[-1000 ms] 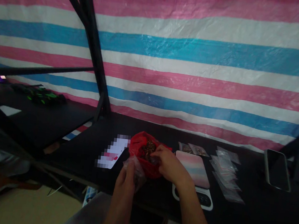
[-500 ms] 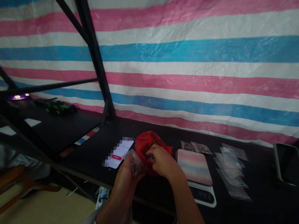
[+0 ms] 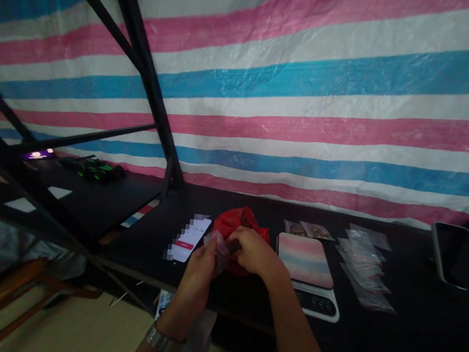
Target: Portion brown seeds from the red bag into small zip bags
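Observation:
My left hand [image 3: 199, 273] pinches a small clear plastic bag [image 3: 218, 249] in front of an open red plastic bag [image 3: 229, 218]. My right hand [image 3: 256, 251] is beside it, over the red bag's near side, with its fingers curled together at the clear bag's mouth. What those fingertips hold, if anything, is too small and dark to make out. Small brownish pieces show inside the red bag. Just right of the red bag lies a kitchen scale [image 3: 316, 302] with a pink and blue striped top plate [image 3: 305, 260].
Behind the scale lie two filled clear bags [image 3: 316, 231]. Several flat clear bags [image 3: 363, 264] overlap to its right. A lit phone [image 3: 192, 239] lies left of the red bag; another phone [image 3: 458, 258] rests at far right. A black frame post [image 3: 158, 102] rises on the left.
My left hand and the clear bag have tilted up and come closer to my right hand. My right hand stays at the red bag. The view has shifted slightly.

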### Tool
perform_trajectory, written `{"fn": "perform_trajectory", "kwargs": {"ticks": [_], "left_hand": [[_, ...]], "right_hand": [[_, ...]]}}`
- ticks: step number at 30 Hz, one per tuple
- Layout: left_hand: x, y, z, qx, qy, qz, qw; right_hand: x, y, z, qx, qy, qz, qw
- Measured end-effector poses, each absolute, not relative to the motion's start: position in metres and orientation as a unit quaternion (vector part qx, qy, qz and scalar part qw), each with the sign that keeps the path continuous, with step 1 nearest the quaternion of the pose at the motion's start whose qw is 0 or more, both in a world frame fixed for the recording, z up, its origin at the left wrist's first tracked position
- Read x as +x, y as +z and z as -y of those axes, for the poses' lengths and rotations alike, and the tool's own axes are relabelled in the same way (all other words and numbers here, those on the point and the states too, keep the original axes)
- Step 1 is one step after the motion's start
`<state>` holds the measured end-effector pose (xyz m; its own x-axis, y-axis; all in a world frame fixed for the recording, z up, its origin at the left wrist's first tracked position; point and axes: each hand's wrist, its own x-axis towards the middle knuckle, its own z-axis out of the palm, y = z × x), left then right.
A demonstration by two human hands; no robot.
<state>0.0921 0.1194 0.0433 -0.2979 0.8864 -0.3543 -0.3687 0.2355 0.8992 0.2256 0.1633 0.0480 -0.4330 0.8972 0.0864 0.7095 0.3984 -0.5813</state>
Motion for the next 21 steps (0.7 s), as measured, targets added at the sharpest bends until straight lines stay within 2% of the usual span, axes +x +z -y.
{"fn": "perform_trajectory", "kwargs": {"ticks": [10,15,21], "left_hand": [[0.092,0.027,-0.122,0.199,0.646,-0.504,0.538],[0.093,0.022,-0.128,0.213,0.667,-0.474,0.534],[0.088,0.012,-0.132,0.263,0.652,-0.496,0.51]], "right_hand": [[0.243,0.031,-0.176,-0.592,0.211,0.747,0.215],[0.23,0.028,-0.179,-0.558,0.252,0.75,0.25],[0.234,0.024,-0.183,-0.482,0.353,0.743,0.303]]}}
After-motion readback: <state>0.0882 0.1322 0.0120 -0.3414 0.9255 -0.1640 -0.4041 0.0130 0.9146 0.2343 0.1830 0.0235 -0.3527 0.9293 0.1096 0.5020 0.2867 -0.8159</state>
